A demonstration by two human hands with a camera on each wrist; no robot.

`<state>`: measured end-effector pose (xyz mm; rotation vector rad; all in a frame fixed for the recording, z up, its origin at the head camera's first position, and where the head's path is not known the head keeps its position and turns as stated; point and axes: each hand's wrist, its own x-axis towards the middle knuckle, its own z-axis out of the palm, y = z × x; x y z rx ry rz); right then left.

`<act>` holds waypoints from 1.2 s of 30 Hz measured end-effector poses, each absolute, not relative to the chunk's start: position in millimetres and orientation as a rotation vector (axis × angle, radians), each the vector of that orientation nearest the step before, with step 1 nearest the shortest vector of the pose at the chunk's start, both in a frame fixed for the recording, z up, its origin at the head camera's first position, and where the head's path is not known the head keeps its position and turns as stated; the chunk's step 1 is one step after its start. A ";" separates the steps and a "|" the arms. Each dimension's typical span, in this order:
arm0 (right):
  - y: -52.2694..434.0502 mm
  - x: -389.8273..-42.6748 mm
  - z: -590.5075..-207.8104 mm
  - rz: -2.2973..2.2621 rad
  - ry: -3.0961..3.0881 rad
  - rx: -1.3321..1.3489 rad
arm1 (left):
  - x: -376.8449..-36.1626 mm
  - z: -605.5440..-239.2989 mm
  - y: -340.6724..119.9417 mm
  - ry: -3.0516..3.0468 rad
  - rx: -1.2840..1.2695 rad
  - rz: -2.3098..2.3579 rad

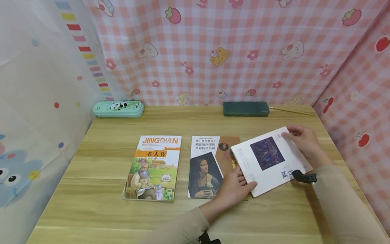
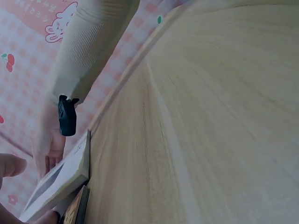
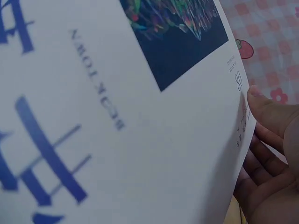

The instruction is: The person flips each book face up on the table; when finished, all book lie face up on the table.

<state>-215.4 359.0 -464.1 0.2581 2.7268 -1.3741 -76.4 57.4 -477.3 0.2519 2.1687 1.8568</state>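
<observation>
Both hands grip the white paperback book with a dark square picture (image 1: 269,160): the left hand (image 1: 234,188) pinches its near corner, the right hand (image 1: 303,140) curls round its far edge. It is tilted above the wooden bench (image 1: 91,203), overlapping the portrait-cover book (image 1: 210,166).

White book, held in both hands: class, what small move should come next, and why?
Probably slide the white book rightward and square it. Its left corner overlaps the portrait book, it sits skewed, and bare table lies to its right. The left hand and right hand already hold opposite edges.
</observation>
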 end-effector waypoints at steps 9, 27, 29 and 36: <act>351.9 -215.0 -474.5 -1.265 2.722 0.185 | -70.7 -472.1 55.4 2.372 0.267 1.712; 387.2 -178.5 -474.6 -1.203 2.796 0.079 | -114.1 -468.4 43.0 2.609 0.465 1.580; 394.5 -172.4 -472.8 -1.119 2.840 0.049 | -124.2 -470.0 40.5 2.598 0.481 1.572; 412.5 -155.7 -459.7 -0.998 2.644 0.176 | -146.4 -473.3 37.0 2.654 0.571 1.489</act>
